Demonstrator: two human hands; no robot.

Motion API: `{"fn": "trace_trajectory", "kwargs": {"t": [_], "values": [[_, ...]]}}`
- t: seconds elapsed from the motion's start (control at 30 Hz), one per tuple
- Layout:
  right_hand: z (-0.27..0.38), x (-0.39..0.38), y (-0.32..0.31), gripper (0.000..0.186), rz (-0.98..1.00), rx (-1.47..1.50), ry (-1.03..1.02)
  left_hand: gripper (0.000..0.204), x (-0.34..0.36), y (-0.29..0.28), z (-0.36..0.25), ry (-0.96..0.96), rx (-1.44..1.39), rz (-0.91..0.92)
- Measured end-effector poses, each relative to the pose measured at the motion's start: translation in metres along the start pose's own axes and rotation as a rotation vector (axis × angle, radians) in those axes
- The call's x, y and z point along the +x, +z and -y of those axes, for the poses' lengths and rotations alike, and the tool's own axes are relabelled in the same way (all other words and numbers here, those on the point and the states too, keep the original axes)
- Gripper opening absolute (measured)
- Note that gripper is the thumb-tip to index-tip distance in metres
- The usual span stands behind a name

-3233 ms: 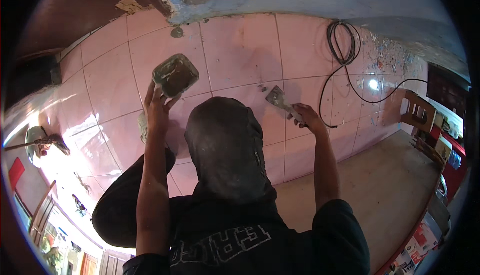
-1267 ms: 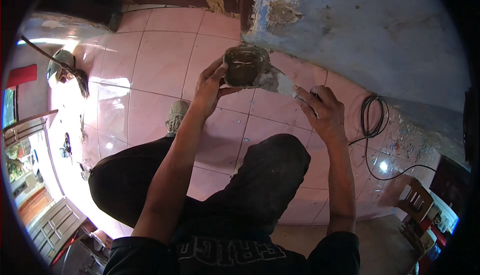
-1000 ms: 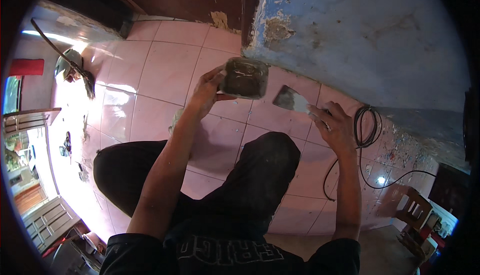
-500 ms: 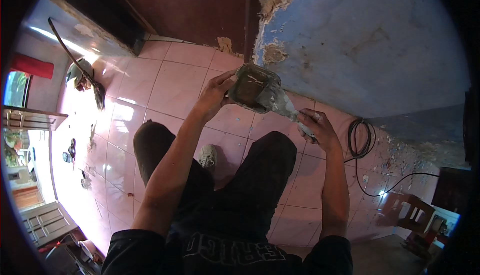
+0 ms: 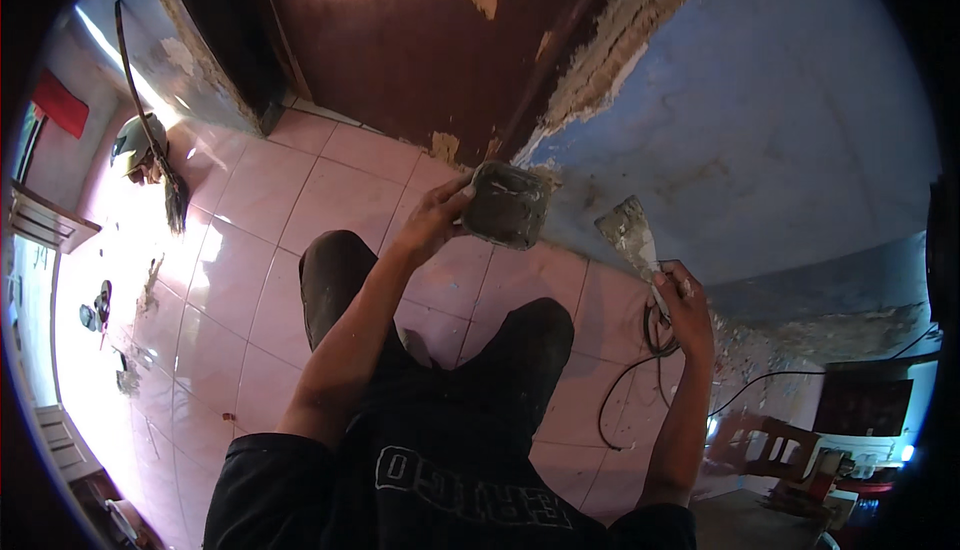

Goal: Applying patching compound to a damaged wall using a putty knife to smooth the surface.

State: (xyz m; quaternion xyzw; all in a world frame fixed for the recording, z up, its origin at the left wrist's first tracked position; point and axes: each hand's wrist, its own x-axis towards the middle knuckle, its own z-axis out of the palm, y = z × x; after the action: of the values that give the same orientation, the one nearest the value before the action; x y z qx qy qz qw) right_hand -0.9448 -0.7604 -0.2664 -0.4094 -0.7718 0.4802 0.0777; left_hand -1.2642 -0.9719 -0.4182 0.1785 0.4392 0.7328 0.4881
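My left hand (image 5: 437,218) is closed on the near-left edge of a small rectangular container (image 5: 505,207), its inside coated with grey-brown paste. The container is tipped so that its opening faces me. In my right hand (image 5: 684,300) is a putty knife (image 5: 632,235), gripped by its handle, its wide blade pointing up and left and smeared with paste. The blade is apart from the container, in front of the blue wall (image 5: 760,140). Behind the container, the wall's edge beside the brown door (image 5: 410,40) shows broken, bare plaster (image 5: 620,45).
Pink floor tiles (image 5: 270,280) lie under my bent knees. A coiled black cable (image 5: 655,335) rests by the wall at the right, near scattered debris. Further right stands a wooden chair (image 5: 770,445). At far left are a broom (image 5: 165,170) and a helmet (image 5: 138,150).
The putty knife has come away from the container and moved right with my right hand, blade now raised. My view has shifted, showing more of the door and broken plaster.
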Motion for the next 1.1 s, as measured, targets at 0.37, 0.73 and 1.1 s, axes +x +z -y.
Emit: {"fn": "trace_trajectory", "kwargs": {"t": [0.37,0.73,1.1], "values": [[0.092,-0.020,0.050,0.025,-0.007,-0.417,-0.169,0.054,-0.018,-0.009,-0.005,0.107,-0.231,0.078],[0.114,0.014,0.096,0.024,-0.028,-0.681,-0.541,0.047,-0.026,-0.033,-0.039,0.153,0.195,0.033],[0.116,0.036,0.126,0.027,0.093,-0.966,-0.673,0.042,-0.004,-0.040,-0.039,0.352,0.502,-0.028]]}}
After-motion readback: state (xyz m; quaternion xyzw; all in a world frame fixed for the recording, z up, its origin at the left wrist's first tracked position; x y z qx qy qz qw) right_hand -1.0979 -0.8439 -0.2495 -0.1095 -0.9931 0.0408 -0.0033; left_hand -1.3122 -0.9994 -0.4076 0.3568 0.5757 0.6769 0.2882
